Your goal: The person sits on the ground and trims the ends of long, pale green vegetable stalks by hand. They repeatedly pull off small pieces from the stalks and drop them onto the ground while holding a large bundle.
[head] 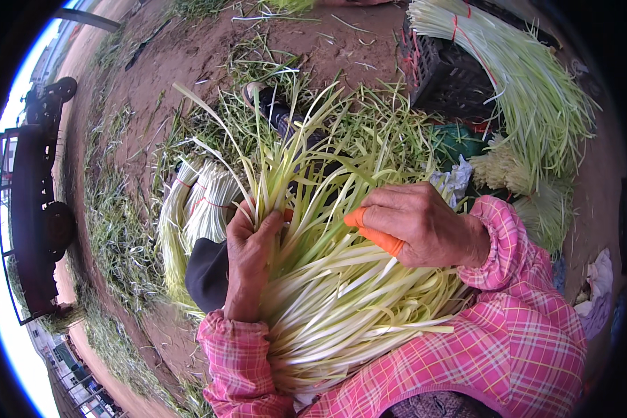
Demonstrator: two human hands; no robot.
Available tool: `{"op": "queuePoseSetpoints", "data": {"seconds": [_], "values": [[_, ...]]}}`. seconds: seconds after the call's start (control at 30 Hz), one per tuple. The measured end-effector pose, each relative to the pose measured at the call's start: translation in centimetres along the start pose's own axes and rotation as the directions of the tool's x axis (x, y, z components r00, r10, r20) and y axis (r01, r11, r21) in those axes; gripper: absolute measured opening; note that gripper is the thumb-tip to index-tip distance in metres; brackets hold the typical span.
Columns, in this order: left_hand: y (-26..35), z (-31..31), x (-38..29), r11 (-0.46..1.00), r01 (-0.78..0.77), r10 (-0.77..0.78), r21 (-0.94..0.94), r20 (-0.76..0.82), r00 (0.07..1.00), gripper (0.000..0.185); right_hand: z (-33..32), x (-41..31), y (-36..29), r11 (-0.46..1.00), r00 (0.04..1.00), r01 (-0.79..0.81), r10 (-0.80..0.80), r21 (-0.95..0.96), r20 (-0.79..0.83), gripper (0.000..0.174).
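My left hand (pixel 253 230) grips a bunch of pale yellow-green chive leaves (pixel 271 183), its thumb across the stalks and the tips fanning out away from me. To the right, my right hand (pixel 418 224) is curled over the leaves with orange covers (pixel 379 240) on its fingers. Whether it pinches a leaf cannot be told, as its fingertips are partly hidden. A large loose heap of long flat chives (pixel 345 308) lies across my lap under both hands. Pink plaid sleeves cover both my arms.
Chive bundles (pixel 206 198) tied with red bands lie left of my left hand. At upper right, a big tied bundle (pixel 522 89) rests over a black plastic crate (pixel 444 78). Leaf scraps (pixel 125 251) litter the dirt ground. A dark wheeled cart (pixel 36 209) stands far left.
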State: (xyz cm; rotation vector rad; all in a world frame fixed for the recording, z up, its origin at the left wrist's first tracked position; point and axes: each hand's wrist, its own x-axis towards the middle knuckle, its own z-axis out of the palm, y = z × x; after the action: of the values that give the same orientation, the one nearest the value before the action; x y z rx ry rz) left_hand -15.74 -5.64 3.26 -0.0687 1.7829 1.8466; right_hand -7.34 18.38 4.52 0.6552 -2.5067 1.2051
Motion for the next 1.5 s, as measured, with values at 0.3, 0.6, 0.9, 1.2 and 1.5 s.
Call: {"op": "queuePoseSetpoints", "data": {"seconds": [0.3,0.6,0.9,1.2,1.5], "values": [[0.5,0.4,0.3,0.986,0.042,-0.043,0.16,0.001,0.999,0.029,5.2,3.2,1.5,0.994,0.966,0.023,0.007,-0.11,0.259,0.005],[0.9,0.0,0.1,0.986,0.0,-0.022,0.166,0.131,0.991,0.042,5.6,1.8,1.1,0.991,0.969,0.104,-0.08,-0.09,0.236,0.009],[0.5,-0.6,0.8,0.997,0.01,-0.016,0.079,0.08,0.997,0.042,4.9,1.7,0.6,0.989,0.98,0.126,-0.112,-0.08,0.167,0.019],[0.1,-0.7,0.9,0.998,0.002,0.005,-0.06,0.129,0.992,0.044,7.2,3.8,1.4,0.936,0.958,0.278,-0.253,-0.214,0.137,0.011],[0.2,-0.2,0.8,0.999,0.037,-0.035,-0.022,0.082,0.996,0.042,7.9,2.0,2.0,0.951,0.97,0.218,-0.186,-0.219,0.157,0.013]]}}
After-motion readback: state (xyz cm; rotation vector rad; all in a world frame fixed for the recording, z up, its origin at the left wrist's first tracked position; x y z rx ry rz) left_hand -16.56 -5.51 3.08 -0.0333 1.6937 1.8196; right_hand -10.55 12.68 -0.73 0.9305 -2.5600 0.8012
